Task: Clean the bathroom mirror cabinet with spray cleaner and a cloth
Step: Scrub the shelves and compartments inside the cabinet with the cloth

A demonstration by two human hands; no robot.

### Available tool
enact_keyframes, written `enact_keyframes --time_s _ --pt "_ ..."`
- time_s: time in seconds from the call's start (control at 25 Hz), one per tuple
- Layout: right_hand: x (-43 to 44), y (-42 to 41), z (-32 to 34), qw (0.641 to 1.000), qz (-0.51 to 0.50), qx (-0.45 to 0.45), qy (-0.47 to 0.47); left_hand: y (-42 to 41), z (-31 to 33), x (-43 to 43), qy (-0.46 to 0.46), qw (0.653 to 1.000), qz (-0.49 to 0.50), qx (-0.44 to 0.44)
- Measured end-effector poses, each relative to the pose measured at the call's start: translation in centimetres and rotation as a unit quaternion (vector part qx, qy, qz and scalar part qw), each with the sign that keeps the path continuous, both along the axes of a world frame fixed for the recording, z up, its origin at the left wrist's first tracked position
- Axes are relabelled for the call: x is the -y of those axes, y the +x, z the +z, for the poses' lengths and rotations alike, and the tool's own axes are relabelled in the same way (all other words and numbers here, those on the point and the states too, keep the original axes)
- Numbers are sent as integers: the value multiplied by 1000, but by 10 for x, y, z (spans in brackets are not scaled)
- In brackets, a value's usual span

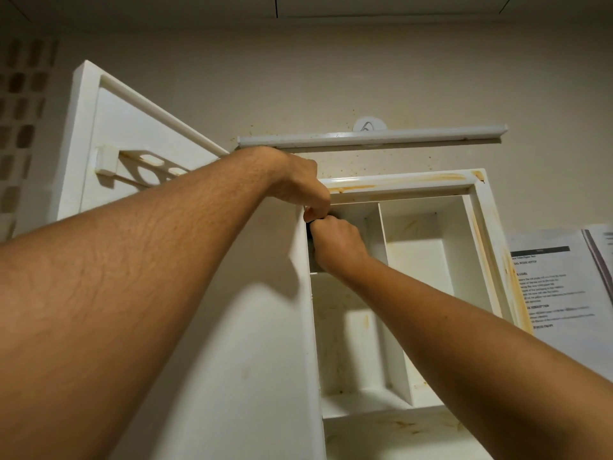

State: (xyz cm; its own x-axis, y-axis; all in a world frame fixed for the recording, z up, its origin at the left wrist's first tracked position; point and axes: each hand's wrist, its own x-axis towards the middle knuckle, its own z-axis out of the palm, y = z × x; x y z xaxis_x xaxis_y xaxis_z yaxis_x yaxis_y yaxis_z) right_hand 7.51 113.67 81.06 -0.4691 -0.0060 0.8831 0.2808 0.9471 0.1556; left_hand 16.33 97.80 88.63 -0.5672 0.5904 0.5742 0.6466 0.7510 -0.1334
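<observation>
Head view: left hand and right hand both pinch a small dark thing, top-left in the cabinet; looks light, rigid.

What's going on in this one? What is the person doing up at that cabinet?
A person reaches up with both hands into the top left compartment of the open white cabinet. The left hand and right hand meet at that compartment's upper left corner, fingers curled, with a small dark object between them; what it is cannot be told. No spray bottle or cloth shows. Orange-brown stains streak the frame, and the door stands open on the left.
</observation>
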Motion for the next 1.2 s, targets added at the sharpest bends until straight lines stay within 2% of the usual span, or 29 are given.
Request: enact_keyframes --time_s 0.24,0.4,0.48,0.6,0.68,0.76,0.84,0.92,0.96,1.08,1.2 --pt "9 0 -5 995 9 25 -100 -5 0 -1 -11 1000 -13 7" --pt "3 10 0 980 76 161 -94 -5 1 0 -3 1000 -11 5" --pt "-3 21 8 974 43 216 -46 -6 1 1 -4 1000 -8 2" --pt "-21 33 11 976 -71 198 51 -9 2 1 -3 1000 -12 6" --pt "-27 33 8 979 -105 169 54 -10 3 1 -5 1000 -17 1" --pt "-26 30 9 974 -120 191 25 -12 3 0 -4 1000 -17 -2" --pt "-20 29 17 971 -76 222 -44 -12 4 1 -7 1000 -18 -3" --pt "-14 25 22 963 58 221 -143 -13 6 1 -7 1000 -22 -8" --pt "-11 23 21 958 116 209 -160 -13 6 0 -8 1000 -22 -9" --pt "-8 24 11 946 167 232 -155 -14 5 0 -11 1000 -12 -13" --pt "-9 27 11 952 134 258 -95 -14 5 2 -18 1000 2 -11"
